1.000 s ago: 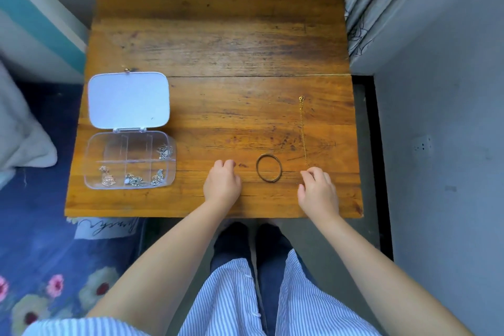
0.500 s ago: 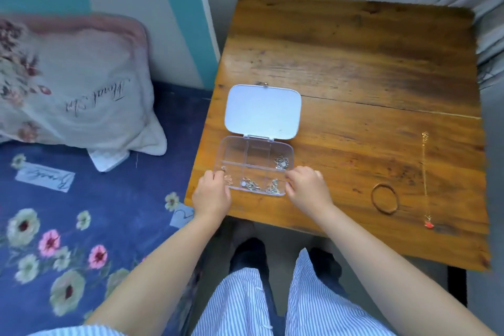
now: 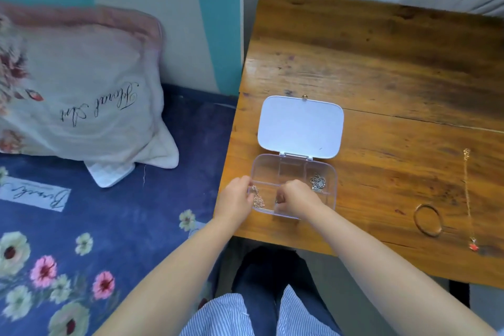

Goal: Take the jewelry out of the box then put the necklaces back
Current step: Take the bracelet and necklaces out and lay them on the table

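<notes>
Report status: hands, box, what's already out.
Left hand at box edge; right hand inside front compartment, grip unclear. Lid open, jewelry remains inside. Bangle, necklace out on table. Nothing blocking.

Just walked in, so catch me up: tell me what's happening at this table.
A person is emptying a clear jewelry box with its lid open. Both hands are in the front compartments: the left hand beside a rose-gold piece, the right hand reaching into the middle. A bangle and a necklace already lie on the table.
</notes>
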